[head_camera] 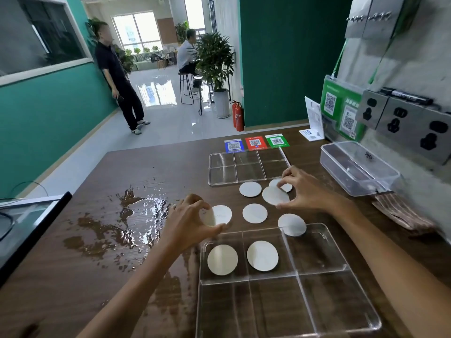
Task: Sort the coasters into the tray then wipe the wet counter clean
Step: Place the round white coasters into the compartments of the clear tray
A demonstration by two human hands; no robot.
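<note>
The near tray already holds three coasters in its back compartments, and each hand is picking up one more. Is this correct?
Not quite. The head view shows two coasters in the near tray, not three. The rest holds: the left hand and right hand each grip a coaster.

On the wooden counter (170,167) a clear divided tray (324,284) sat at six o'clock, two white coasters (222,260) in its far compartments and one coaster (292,225) overlapping its far rim. The left hand (188,223) pinched a coaster (220,215) at the centre; the right hand (305,189) gripped another coaster (275,195) toward two o'clock. Spilled water (127,223) pooled at nine o'clock. A second tray (249,168) lay at twelve.
</note>
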